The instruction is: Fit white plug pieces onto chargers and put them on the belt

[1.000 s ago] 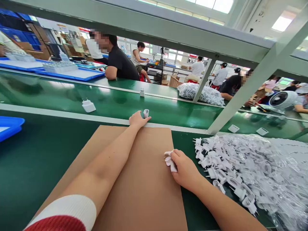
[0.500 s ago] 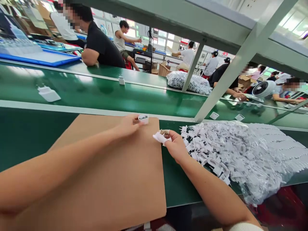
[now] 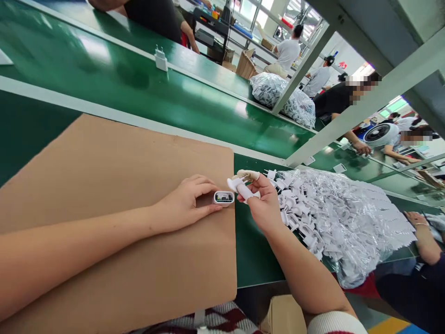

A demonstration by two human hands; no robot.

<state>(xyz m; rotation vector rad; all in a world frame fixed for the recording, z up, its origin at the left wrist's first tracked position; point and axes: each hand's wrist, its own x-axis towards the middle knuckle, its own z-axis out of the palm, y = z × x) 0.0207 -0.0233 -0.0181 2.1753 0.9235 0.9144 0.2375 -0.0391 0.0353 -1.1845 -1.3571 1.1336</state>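
Note:
My left hand point(image 3: 189, 199) rests over the cardboard sheet point(image 3: 139, 260), its thumb and fingers closed on the sides of a white charger housing point(image 3: 224, 198). The open end of that housing faces me, and a circuit board shows inside. Just to the right, past the sheet's edge, my right hand point(image 3: 266, 202) pinches a white plug cap point(image 3: 237, 185) with pins. White covers sit on some of its fingertips. A small gap separates the cap from the housing. Beside my right hand lies a heap of white plug caps point(image 3: 295, 208).
Clear plastic bags point(image 3: 351, 222) cover much of the heap. Behind the sheet runs a green conveyor belt point(image 3: 132, 93), with a white charger point(image 3: 161, 59) standing on its far edge. A metal post point(image 3: 333, 111) rises at right. A co-worker's hand point(image 3: 417, 220) is at far right.
My left hand has brought the housing nearer to me and to the right, close to the plug cap. The view has tilted and turned downward.

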